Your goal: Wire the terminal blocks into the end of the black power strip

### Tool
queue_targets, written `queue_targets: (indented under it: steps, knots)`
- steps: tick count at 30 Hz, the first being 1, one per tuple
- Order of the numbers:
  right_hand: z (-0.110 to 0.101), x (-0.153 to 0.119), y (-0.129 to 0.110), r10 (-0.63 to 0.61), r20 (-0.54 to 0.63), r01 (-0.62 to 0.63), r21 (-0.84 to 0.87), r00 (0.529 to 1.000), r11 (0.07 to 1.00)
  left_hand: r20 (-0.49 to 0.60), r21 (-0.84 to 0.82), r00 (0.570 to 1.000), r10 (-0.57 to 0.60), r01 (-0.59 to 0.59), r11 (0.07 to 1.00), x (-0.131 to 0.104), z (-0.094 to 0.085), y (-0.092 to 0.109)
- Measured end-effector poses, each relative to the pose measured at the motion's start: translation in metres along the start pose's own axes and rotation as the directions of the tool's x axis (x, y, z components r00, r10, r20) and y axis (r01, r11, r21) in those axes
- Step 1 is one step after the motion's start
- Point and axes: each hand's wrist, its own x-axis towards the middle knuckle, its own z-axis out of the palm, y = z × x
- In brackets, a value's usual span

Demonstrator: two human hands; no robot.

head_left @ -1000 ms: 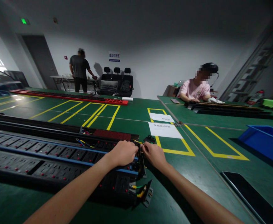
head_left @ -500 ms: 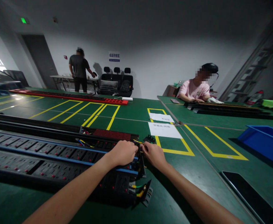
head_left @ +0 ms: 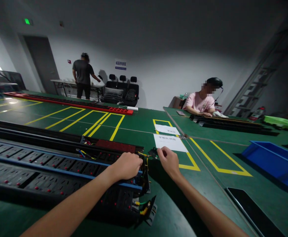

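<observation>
Long black power strips (head_left: 57,161) with rows of sockets and small red parts lie side by side on the left. My left hand (head_left: 128,165) is closed over the right end of one strip; its fingertips are hidden. Just to the right, my right hand (head_left: 168,160) pinches the edge of a small black end cap (head_left: 153,152), held apart from the strip end. Yellow wires (head_left: 144,154) run between the strip and this cap. Nearer to me, another end cap (head_left: 152,210) hangs tilted from a strip on green and yellow wires (head_left: 141,203).
White paper labels (head_left: 170,143) lie on the green table (head_left: 195,194) among yellow tape outlines. On the right are a phone (head_left: 247,210) and a blue bin (head_left: 277,161). Across the table a person (head_left: 200,102) sits by dark strips; another person (head_left: 82,75) stands behind.
My right hand has moved right, away from the strip end, and the small black end cap now shows at its fingertips. My left hand stays on the strip. The view has shifted slightly.
</observation>
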Motion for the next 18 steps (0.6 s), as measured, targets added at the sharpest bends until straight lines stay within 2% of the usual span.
queue_targets:
  steps: [4, 7, 9, 13, 18]
  knots:
    - [-0.002, 0.007, 0.021, -0.149, -0.024, 0.150, 0.042, 0.989, 0.988, 0.006, -0.007, 1.000, -0.001, 0.001, 1.000, -0.001, -0.002, 0.001]
    - [0.005, 0.008, 0.028, -0.268, 0.000, 0.267, 0.068, 0.964, 0.961, 0.004, -0.007, 1.000, 0.000, 0.000, 1.000, 0.000, -0.002, 0.001]
    - [0.011, 0.008, 0.029, -0.306, 0.029, 0.304, 0.071, 0.952, 0.950, -0.002, -0.006, 1.000, 0.003, -0.003, 1.000, 0.000, -0.002, 0.001]
    - [0.021, 0.007, 0.032, -0.306, 0.059, 0.303, 0.050, 0.950, 0.952, 0.007, 0.005, 1.000, 0.005, -0.005, 1.000, 0.001, -0.001, 0.001]
    - [0.023, 0.007, 0.035, -0.259, 0.066, 0.257, 0.028, 0.964, 0.966, 0.020, 0.031, 1.000, 0.007, -0.007, 1.000, 0.001, -0.002, 0.000]
